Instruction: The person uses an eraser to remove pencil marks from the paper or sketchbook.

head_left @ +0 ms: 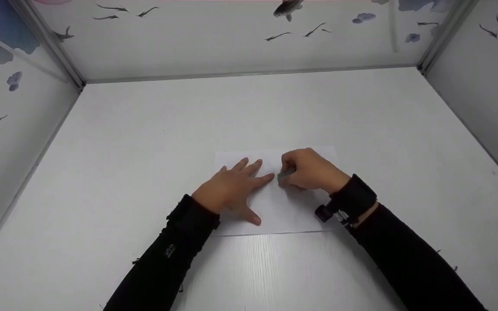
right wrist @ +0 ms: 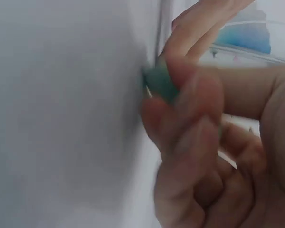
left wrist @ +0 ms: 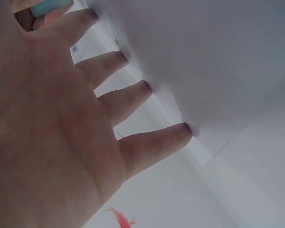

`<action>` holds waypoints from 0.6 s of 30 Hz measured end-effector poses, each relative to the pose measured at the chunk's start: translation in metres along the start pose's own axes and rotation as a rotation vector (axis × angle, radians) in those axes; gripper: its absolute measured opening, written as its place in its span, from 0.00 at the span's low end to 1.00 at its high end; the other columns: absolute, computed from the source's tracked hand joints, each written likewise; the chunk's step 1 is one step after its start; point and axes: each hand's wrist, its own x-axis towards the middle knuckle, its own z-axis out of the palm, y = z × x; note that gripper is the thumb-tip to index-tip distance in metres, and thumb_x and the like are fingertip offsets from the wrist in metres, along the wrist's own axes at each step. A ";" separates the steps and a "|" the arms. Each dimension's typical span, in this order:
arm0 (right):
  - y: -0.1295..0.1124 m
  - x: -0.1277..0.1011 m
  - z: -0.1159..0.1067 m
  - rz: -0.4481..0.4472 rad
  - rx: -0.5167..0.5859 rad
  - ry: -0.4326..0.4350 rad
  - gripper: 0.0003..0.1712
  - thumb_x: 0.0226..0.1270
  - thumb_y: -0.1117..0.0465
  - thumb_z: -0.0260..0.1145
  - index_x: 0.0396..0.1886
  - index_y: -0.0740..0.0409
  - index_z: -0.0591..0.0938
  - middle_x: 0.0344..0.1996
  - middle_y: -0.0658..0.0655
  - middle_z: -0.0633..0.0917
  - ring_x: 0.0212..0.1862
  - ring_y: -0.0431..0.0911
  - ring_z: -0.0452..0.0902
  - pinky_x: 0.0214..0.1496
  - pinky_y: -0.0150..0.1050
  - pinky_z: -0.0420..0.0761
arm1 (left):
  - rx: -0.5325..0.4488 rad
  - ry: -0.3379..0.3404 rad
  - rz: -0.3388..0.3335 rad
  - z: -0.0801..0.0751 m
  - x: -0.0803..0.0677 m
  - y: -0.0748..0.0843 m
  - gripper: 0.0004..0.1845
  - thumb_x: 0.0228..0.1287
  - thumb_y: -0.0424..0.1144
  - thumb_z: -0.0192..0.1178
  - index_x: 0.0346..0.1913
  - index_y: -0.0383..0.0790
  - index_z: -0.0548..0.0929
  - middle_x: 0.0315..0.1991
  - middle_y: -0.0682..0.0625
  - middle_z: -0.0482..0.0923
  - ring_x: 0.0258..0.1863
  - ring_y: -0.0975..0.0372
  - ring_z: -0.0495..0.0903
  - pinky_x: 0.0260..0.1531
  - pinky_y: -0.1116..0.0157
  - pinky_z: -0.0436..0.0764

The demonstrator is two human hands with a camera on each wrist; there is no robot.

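A sheet of white paper (head_left: 292, 216) lies flat on the table. On its left part rests my left hand (head_left: 238, 185), fingers spread and fingertips touching the sheet, as the left wrist view also shows. My right hand (head_left: 311, 168) pinches a small green eraser (right wrist: 161, 81) between thumb and fingers, with one end against the paper. In the head view the eraser (head_left: 285, 173) sits just right of the left index fingertip. Small dark specks (left wrist: 117, 42) dot the paper near the left fingertips. The right hand is blurred in its wrist view.
The white tabletop (head_left: 145, 116) spreads around the sheet. Low white panels enclose it at the back (head_left: 214, 47), left (head_left: 24, 103) and right (head_left: 482, 86), printed with fish and blue patches. Black wrist straps (head_left: 355, 196) sit over dark sleeves.
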 end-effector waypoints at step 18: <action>0.000 0.001 0.001 0.003 0.019 -0.030 0.03 0.68 0.67 0.70 0.38 0.61 0.83 0.17 0.53 0.81 0.17 0.42 0.75 0.23 0.36 0.75 | 0.007 0.016 -0.006 0.001 0.000 0.000 0.60 0.57 0.68 0.76 0.87 0.64 0.53 0.89 0.49 0.40 0.87 0.48 0.39 0.78 0.35 0.56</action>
